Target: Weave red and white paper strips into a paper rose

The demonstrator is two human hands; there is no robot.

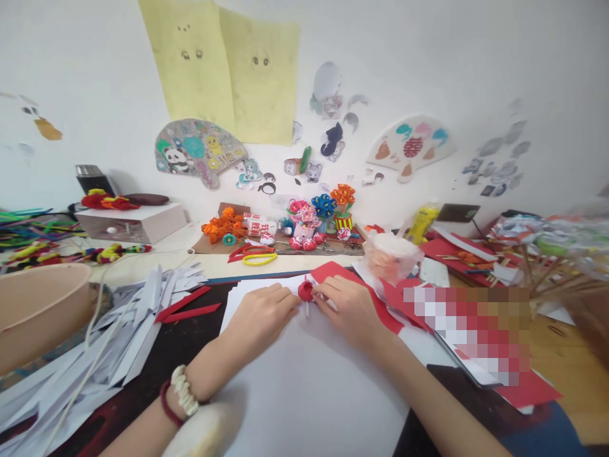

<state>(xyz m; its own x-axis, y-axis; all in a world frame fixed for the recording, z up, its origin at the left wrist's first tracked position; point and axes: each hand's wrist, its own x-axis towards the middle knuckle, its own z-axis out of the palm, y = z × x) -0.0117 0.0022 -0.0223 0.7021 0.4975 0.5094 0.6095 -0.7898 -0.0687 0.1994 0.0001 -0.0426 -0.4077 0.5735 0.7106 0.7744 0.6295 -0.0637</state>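
Note:
A small red folded paper piece (305,289), round with a hollow middle and narrow white strips at its top and bottom, is between my two hands. My left hand (271,311) is closed, its fingertips pinching the piece's left side. From the right, my right hand (346,308) pinches its edge between thumb and fingers. Both hands are over a stack of white paper sheets (304,381). Behind my right hand lies a red paper sheet (375,301).
White paper strips (128,343) and red strips (193,306) lie left, near a beige bin (42,304). Yellow-handled scissors (259,259) and paper-craft flowers (304,216) stand at the back. On the right are a plastic cup (392,254) and a yellow bottle (423,222).

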